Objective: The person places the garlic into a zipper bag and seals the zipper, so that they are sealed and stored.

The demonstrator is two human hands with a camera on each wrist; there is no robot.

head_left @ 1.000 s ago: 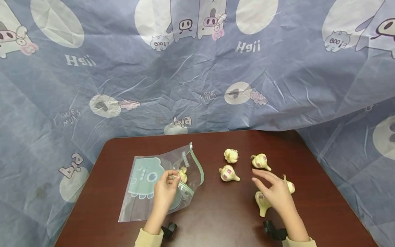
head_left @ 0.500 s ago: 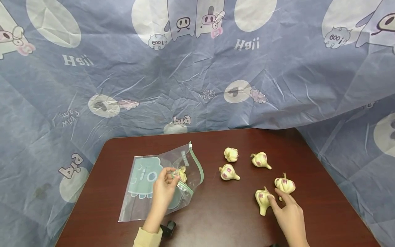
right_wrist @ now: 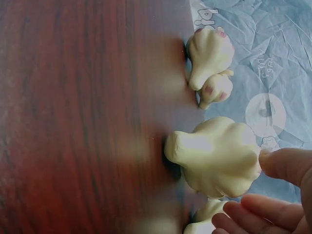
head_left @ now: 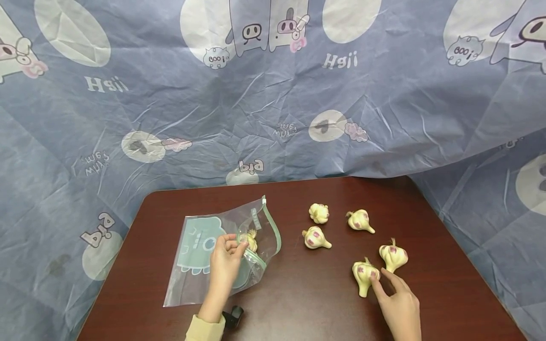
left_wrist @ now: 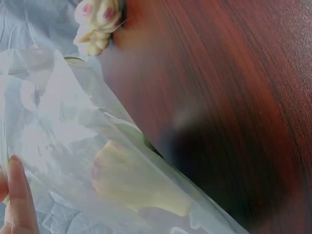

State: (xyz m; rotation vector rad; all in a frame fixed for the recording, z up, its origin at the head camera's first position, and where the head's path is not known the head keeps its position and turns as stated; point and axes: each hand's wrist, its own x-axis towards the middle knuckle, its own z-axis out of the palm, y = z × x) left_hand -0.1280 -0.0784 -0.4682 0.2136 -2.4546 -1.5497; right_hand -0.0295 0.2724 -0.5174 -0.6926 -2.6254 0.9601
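Observation:
At the left, my left hand (head_left: 226, 263) pinches the green-edged rim of a clear zip bag (head_left: 179, 289), keeping its mouth apart. One garlic bulb (head_left: 252, 241) lies inside the bag; in the left wrist view this bagged bulb (left_wrist: 131, 180) shows through the plastic. My right hand (head_left: 398, 303) is at the near right, its thumb touching a garlic bulb (head_left: 362, 277) whose stem points towards me. In the right wrist view the thumb (right_wrist: 285, 165) meets that bulb (right_wrist: 219, 158), while the other fingers (right_wrist: 263, 214) lie beside it, not curled round it.
Another garlic bulb (head_left: 393, 255) sits just beyond my right hand. Further back are more bulbs: one at the right (head_left: 360, 221), one nearer the bag (head_left: 316, 238) and one behind it (head_left: 319, 213). A patterned blue cloth (head_left: 273, 104) hangs behind the brown table (head_left: 298, 293).
My right hand has come down and towards me, from above the right-hand bulbs to the nearest one, its thumb now on it. The left hand has stayed on the bag.

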